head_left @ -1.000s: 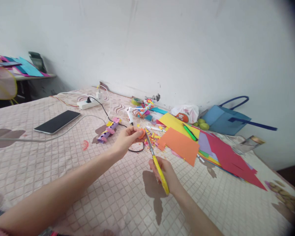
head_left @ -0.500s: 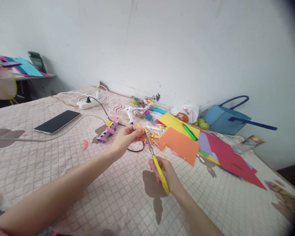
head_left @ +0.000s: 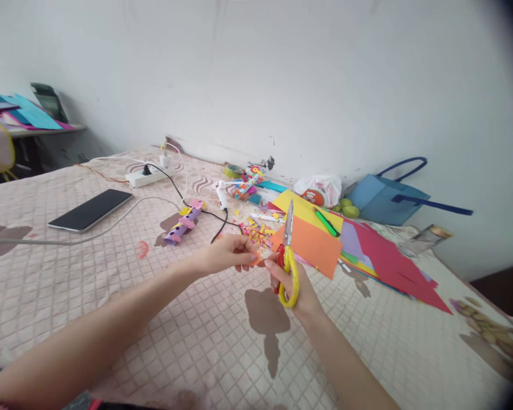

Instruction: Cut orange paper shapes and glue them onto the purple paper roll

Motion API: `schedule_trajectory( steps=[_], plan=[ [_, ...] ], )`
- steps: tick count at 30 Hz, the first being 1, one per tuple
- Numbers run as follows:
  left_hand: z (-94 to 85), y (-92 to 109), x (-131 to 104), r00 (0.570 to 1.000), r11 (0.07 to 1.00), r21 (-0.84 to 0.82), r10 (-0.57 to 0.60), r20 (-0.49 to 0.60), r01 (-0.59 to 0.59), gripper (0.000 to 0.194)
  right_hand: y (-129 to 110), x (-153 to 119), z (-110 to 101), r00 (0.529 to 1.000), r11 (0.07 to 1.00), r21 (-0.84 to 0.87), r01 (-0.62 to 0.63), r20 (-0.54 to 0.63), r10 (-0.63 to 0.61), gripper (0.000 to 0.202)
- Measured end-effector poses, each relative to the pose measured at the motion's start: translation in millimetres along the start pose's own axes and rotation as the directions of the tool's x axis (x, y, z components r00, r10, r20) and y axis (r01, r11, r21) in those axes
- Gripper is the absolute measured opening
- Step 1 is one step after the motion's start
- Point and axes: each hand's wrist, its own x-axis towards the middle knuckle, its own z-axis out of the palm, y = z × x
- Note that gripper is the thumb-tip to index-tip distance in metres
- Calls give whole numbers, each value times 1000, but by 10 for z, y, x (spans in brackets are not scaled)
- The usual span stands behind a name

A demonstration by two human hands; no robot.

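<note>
My left hand point(head_left: 233, 252) pinches a small orange paper piece point(head_left: 255, 259) between thumb and fingers. Close beside it, my right hand point(head_left: 297, 285) is closed around scissors point(head_left: 288, 250) with yellow and red handles. The blades point up and away from me and look closed together. My right thumb and fingertips come near the orange piece; whether they touch it I cannot tell. Beyond the hands lie colourful paper scraps point(head_left: 259, 234) and a sheet of orange paper point(head_left: 310, 246).
A purple decorated paper roll point(head_left: 183, 226), a white glue gun point(head_left: 221, 195) and a phone point(head_left: 92, 210) lie to the left. A green cutter point(head_left: 326, 222) rests on yellow paper point(head_left: 297, 204). Red paper point(head_left: 397, 265) and a blue bag point(head_left: 387, 199) are at the right.
The scissors have swung upright in my right hand, their blades leaving the orange paper piece. My left hand has come lower and nearer to the right hand. The view has shifted slightly.
</note>
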Motion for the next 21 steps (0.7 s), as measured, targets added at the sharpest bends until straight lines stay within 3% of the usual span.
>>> schedule_trajectory(
  steps=[8,11,16,21],
  plan=[
    [91,-67,-9,996,985,150,77,36,-81,19,49,11,45,1000,1000,0,-16,-9,16,22],
    [102,-106,25,999,999,43,32,-18,-31,27,77,27,55,998,999,38,26,-50,-25,20],
    [191,-92,39,971,949,-294,-170,-167,115,33,115,46,50,983,988,104,117,-151,-100,19],
    [307,-102,11,961,944,-302,-200,-189,137,30,136,47,46,976,984,105,141,-180,-121,20]
  ],
)
